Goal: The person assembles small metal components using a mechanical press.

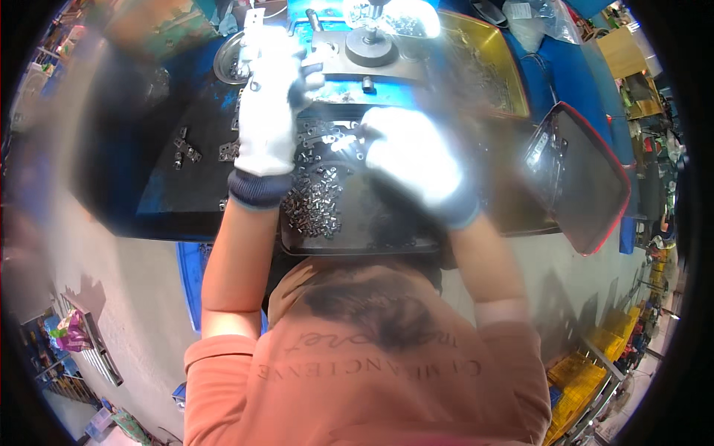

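Observation:
My left hand (269, 111), in a white glove with dark fingertips, reaches up beside the press (370, 48). A small metal plate with holes (254, 18) stands at its fingertips, seemingly pinched there; glare washes out the grip. My right hand (413, 154), gloved too, hovers over the black tray (387, 204) with its fingers curled together toward small shiny parts (343, 140). Whatever those fingers hold is lost in glare and blur. A heap of small metal cylinders (316, 202) fills the tray's left side.
Metal brackets (187, 147) lie on the dark bench at left. Behind my left hand is a round metal bowl (229, 59). A yellow tray (494, 56) stands at the back right, and a red-rimmed black tray (584, 178) at the far right.

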A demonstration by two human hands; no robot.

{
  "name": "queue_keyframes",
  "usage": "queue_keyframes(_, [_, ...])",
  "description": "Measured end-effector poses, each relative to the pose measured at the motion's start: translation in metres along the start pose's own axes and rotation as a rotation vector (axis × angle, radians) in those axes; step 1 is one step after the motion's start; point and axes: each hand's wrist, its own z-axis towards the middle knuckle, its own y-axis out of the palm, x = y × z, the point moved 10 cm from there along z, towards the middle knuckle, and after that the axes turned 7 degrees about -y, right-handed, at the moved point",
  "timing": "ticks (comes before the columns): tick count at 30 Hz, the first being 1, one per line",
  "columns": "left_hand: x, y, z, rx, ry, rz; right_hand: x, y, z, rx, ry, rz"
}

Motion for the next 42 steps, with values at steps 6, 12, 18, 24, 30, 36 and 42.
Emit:
queue_keyframes(6, [-0.026,-0.007,-0.062,-0.089,-0.128,0.028,-0.016,0.034,-0.020,0.004,-0.090,-0.172])
queue_keyframes(12, [-0.036,-0.001,-0.088,-0.041,-0.207,-0.085,0.009,0.016,-0.020,0.108,0.304,0.423])
queue_keyframes(18, [-0.043,0.003,-0.088,-0.051,-0.190,0.001,0.018,0.028,-0.035,0.245,0.563,0.940])
queue_keyframes(24, [-0.056,0.005,-0.087,-0.059,-0.296,-0.083,0.016,0.028,-0.038,0.335,0.590,1.143])
queue_keyframes(30, [-0.038,0.024,-0.091,-0.270,-0.318,0.004,0.028,0.050,-0.062,0.276,0.792,1.422])
queue_keyframes(36, [-0.041,0.015,-0.111,-0.224,-0.392,0.082,-0.009,0.014,-0.064,0.021,0.601,1.123])
queue_keyframes(42, [-0.031,0.026,-0.111,-0.238,-0.213,0.231,0.008,-0.007,-0.067,0.182,0.579,0.678])
